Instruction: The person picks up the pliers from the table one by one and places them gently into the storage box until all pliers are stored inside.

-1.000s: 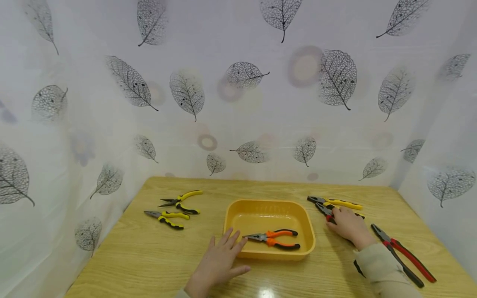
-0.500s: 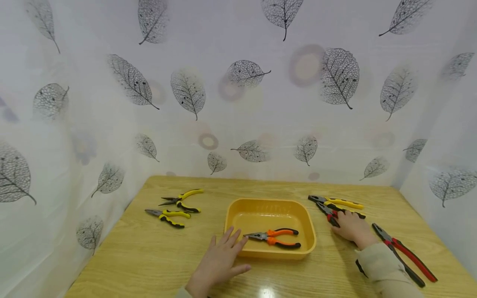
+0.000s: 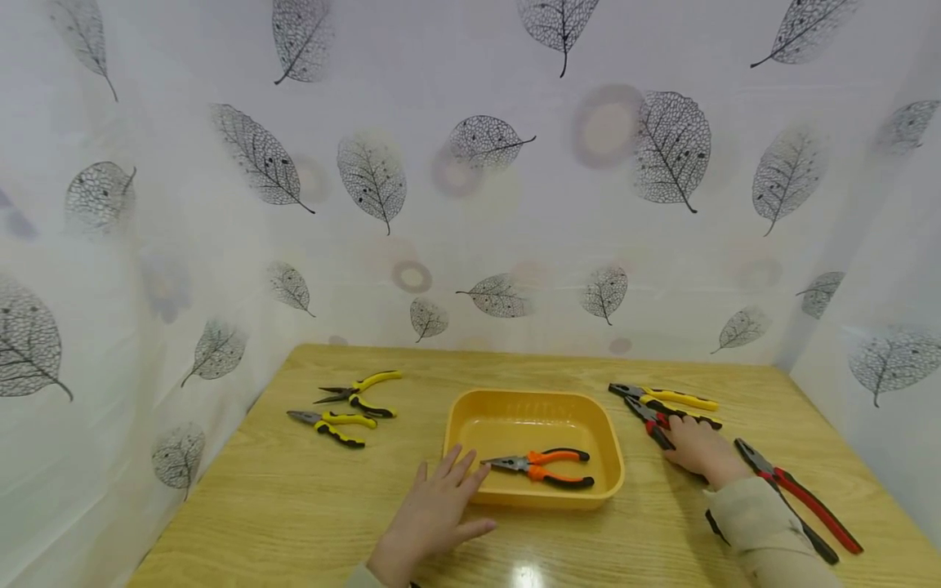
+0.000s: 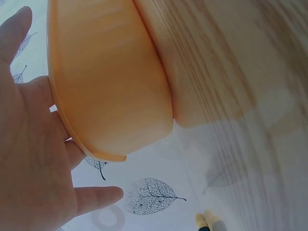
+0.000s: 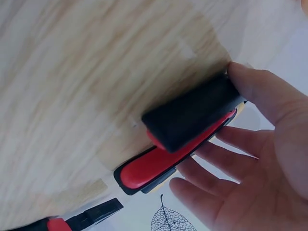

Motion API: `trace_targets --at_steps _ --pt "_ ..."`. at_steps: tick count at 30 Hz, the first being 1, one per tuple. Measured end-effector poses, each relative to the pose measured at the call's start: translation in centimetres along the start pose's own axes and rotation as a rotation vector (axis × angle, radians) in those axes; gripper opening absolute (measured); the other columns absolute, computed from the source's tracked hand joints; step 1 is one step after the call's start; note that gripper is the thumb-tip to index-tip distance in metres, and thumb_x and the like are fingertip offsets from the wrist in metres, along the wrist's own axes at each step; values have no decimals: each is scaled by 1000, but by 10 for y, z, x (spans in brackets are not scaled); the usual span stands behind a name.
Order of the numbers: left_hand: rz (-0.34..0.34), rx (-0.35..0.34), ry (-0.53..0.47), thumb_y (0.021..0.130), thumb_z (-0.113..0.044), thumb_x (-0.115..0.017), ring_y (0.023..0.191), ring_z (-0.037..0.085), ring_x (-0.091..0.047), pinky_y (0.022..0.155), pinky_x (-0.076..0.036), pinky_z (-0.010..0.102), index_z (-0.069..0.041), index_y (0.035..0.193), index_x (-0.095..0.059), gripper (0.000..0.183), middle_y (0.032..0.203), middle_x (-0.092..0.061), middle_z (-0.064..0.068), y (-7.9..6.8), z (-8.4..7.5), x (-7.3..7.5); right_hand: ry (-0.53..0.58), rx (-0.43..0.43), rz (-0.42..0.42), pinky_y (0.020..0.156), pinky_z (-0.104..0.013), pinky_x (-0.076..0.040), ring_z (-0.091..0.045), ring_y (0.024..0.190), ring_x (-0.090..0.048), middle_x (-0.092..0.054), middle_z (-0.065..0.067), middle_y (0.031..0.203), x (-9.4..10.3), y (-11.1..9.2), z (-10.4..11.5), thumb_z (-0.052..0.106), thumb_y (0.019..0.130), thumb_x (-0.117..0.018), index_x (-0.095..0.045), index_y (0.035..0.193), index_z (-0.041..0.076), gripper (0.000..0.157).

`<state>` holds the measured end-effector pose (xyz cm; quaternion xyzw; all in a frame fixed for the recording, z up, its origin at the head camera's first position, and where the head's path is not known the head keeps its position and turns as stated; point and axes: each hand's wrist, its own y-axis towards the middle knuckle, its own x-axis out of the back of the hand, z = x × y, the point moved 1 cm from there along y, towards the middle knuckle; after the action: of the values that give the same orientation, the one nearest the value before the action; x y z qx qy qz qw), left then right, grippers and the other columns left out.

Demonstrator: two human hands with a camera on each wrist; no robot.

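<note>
Around red-black pliers (image 5: 187,122), half-curled fingers (image 5: 227,160) of the right hand (image 3: 697,447).

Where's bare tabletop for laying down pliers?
Bare tabletop lies left of the left hand, in front of the nearer yellow-black long-nose pliers, and in front of the yellow tray, between left hand and right sleeve. Crowded: at right, where red-black pliers flank the right hand.

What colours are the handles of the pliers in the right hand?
Red and black; the handles show best in the right wrist view.
</note>
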<state>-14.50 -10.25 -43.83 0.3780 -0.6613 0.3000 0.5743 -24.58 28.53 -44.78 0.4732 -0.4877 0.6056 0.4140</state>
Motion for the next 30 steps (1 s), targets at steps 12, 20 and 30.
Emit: trace_targets --at_steps 12,20,30 --pt "-5 -2 23 82 -62 -40 131 28 -15 92 -23 62 -19 138 -32 71 142 -26 8 0 1 -1 25 19 17 75 -54 -40 -50 94 -45 -46 -35 106 0 0 -2 20 79 -66 -42 115 -15 55" --pt "11 5 13 82 -62 -40 131 28 -14 93 -22 62 -19 139 -31 71 143 -25 8 1 0 -1 30 60 6 75 -52 -42 -45 93 -49 -47 -34 108 2 -5 -1 19 77 -69 -41 119 -14 60" --pt "10 -1 17 82 -62 -39 131 27 -14 92 -24 62 -20 139 -31 71 143 -25 8 1 1 -2 57 133 -43 74 -52 -42 -42 91 -52 -52 -28 106 2 -11 1 15 72 -73 -45 118 -8 59"
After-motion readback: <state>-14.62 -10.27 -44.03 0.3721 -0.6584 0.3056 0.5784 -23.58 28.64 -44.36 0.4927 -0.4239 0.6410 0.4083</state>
